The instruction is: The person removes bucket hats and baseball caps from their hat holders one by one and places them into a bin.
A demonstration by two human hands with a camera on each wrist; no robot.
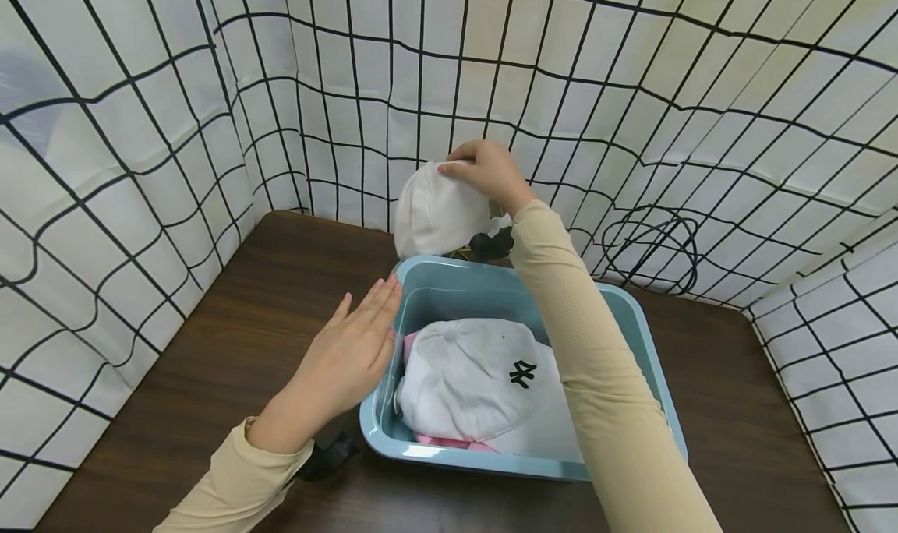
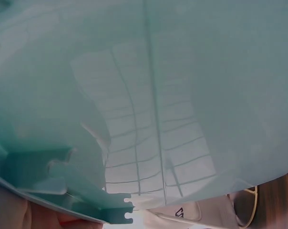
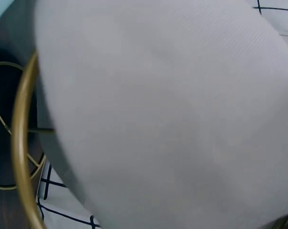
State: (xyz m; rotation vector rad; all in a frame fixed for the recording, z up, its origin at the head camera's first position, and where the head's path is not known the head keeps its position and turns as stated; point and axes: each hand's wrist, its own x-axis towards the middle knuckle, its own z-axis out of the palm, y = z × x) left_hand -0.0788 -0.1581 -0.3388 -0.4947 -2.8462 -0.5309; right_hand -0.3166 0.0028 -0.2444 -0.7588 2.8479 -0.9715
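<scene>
My right hand [image 1: 491,174] pinches the top of a white cap [image 1: 435,210] behind the basin. In the right wrist view that cap [image 3: 168,114] fills most of the picture, beside a gold metal ring [image 3: 21,138]. With fingers straight, my left hand [image 1: 354,354] lies against the left side of a light-blue plastic basin [image 1: 477,464]. In the left wrist view the basin wall [image 2: 220,95] takes up nearly everything. Inside the basin lies a white cap with a black NY logo [image 1: 463,377], over something pink [image 1: 449,442]. My right forearm hides part of the basin.
A gold wire stand [image 1: 459,254] shows partly behind the basin. Black wire grid panels [image 1: 337,128] with white sheeting behind them surround the dark wooden table [image 1: 309,284]. A coil of black wire [image 1: 648,248] leans on the grid at the back right.
</scene>
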